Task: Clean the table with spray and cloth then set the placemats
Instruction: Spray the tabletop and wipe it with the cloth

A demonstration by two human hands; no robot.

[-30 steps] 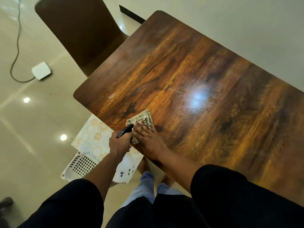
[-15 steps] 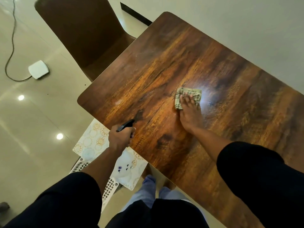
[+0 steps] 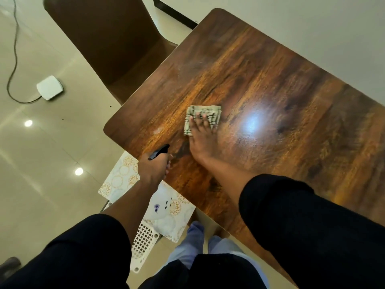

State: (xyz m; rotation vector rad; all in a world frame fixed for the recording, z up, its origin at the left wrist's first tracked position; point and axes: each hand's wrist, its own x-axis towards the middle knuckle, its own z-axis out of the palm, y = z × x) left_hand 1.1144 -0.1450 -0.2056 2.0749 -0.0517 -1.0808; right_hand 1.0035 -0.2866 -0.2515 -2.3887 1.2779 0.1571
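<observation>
My right hand (image 3: 201, 138) lies flat on a folded checked cloth (image 3: 205, 112), pressing it onto the dark wooden table (image 3: 281, 105) near the table's left end. My left hand (image 3: 153, 168) is closed around a spray bottle whose black nozzle (image 3: 159, 151) sticks out above the fist, at the table's near edge. The bottle's body is hidden by the hand. Patterned placemats (image 3: 123, 180) lie on a white plastic basket (image 3: 143, 240) on the floor below the table edge.
A brown chair (image 3: 108, 44) stands at the table's left end. A white box (image 3: 50, 87) with a dark cable lies on the tiled floor at left. A pale wall (image 3: 312, 28) runs along the table's far side. My legs show at the bottom.
My right hand swept the cloth from the near edge out toward the table's middle, then back left a little. My left hand kept hold of the spray bottle at the near edge.
</observation>
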